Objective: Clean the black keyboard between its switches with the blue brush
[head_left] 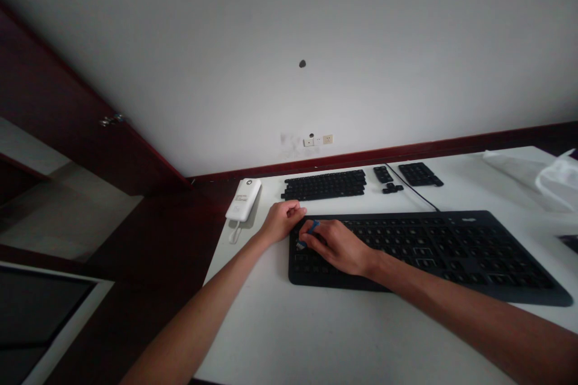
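A black keyboard (472,222) lies on the white table, its keycaps off and the bare key sockets showing. My right hand (336,245) is over its left end, closed in a pinch around a small blue-handled brush (313,227). The brush's pale bristles point down at the sockets near the left edge. By the upper left corner of the keyboard rests my left hand (282,221), fingers curled in and thumb along the edge. I see nothing inside its curl. Part of the keyboard is hidden under my right hand and forearm.
Behind the keyboard lie removed keycaps (325,185) in rows, with smaller groups (419,174) farther right. A cable (413,188) runs between them. A white power bank (244,200) with a strap sits left. A white plastic bag (537,174) is at the right of the table (316,337).
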Tool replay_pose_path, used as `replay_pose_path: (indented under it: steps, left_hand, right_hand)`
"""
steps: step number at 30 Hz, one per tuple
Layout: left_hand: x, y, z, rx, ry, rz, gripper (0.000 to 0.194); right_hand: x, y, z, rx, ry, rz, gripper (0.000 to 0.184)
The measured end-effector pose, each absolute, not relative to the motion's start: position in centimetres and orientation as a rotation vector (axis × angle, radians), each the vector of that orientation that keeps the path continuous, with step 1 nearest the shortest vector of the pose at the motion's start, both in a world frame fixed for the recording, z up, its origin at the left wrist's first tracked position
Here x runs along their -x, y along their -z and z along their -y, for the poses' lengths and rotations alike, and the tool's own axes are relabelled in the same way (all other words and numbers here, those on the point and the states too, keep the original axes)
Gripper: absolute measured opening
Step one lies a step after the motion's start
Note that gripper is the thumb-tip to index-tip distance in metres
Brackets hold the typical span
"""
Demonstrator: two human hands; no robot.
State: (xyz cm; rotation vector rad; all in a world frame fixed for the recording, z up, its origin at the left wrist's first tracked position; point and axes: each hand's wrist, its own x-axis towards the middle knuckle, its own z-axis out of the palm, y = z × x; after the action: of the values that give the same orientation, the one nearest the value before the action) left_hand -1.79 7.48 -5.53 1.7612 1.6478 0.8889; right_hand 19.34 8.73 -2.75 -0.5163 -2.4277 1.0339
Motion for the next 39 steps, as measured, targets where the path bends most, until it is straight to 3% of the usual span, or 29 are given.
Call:
replay_pose_path:
  steps: [39]
  left_hand:
    - [1.83, 5.63, -7.57, -1.767, -0.885, -1.653, 0.046]
  right_hand:
    - [-19.29, 3.11, -8.78, 0.497, -1.010, 2.426, 0.027]
